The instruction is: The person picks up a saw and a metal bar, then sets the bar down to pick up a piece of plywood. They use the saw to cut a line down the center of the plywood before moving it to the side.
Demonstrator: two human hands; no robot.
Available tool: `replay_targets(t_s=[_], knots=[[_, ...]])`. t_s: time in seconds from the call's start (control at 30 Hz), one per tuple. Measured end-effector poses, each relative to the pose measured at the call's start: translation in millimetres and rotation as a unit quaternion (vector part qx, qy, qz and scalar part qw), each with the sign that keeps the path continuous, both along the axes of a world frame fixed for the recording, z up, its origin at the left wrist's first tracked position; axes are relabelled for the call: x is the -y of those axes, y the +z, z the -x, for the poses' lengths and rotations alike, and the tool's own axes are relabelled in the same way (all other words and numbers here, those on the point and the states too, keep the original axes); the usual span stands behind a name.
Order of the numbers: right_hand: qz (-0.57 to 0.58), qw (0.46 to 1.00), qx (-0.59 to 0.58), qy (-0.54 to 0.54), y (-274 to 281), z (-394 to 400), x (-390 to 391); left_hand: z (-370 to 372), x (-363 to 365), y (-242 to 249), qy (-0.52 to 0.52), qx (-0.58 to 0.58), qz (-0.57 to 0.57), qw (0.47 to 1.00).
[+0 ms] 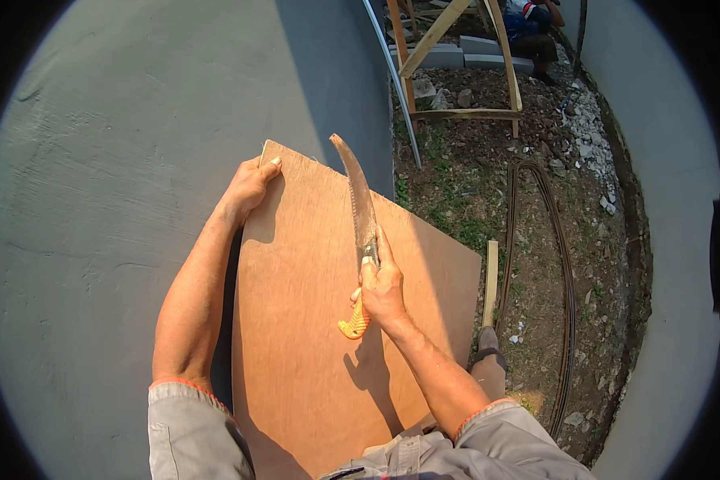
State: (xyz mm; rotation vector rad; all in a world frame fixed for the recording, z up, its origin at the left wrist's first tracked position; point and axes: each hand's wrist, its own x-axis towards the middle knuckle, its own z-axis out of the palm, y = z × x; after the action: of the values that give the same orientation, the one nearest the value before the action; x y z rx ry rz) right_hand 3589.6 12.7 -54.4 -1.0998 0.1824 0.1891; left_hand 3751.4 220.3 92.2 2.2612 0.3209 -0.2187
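Observation:
A brown plywood sheet (312, 320) stands in front of my body, beside the grey wall. My left hand (252, 188) grips its upper left corner, with the thumb on the near face. In my right hand (382, 284) is a curved hand saw (360, 196) with an orange and yellow handle, held over the middle of the sheet. The blade points up, and its tip reaches above the sheet's top edge. The saw and my right hand cast a shadow on the wood.
A grey plastered wall (136, 200) fills the left. Bent steel bars (566, 296) and a wood strip (490, 280) lie on the rough ground at right. Ahead are a wooden frame (464, 114), pale blocks (440, 58) and a seated person (532, 36).

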Motion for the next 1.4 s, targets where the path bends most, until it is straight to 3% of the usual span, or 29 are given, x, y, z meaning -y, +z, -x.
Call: replay_targets(t_s=[0.17,0.3,0.53,0.7,0.87,1.0,1.13,1.3,1.4], knots=[[0.001,1.0,0.018,0.016,-9,30,19,0,4,1,-0.005,0.007,0.002,1.0],[-0.021,0.999,0.017,0.031,-8,-43,2,4,6,6,-0.004,-0.016,-0.019,1.0],[-0.027,0.999,0.01,0.033,-14,30,24,1,0,1,-0.004,0.003,-0.003,1.0],[-0.014,0.999,-0.005,0.042,-13,-43,2,0,3,9,-0.022,0.005,-0.015,1.0],[-0.008,0.999,0.015,0.028,-8,33,18,3,7,8,-0.02,0.017,0.006,1.0],[-0.019,0.999,0.01,0.031,-10,37,17,-5,7,10,-0.014,0.011,-0.007,1.0],[-0.02,0.999,-0.01,0.036,-12,-17,2,-3,-2,4,-0.016,0.017,-0.029,0.999],[-0.024,1.0,0.006,0.014,-18,70,20,5,7,13,-0.02,0.008,-0.001,1.0],[-0.026,0.999,-0.002,0.029,-12,58,23,-1,4,5,-0.017,0.019,0.001,1.0]])
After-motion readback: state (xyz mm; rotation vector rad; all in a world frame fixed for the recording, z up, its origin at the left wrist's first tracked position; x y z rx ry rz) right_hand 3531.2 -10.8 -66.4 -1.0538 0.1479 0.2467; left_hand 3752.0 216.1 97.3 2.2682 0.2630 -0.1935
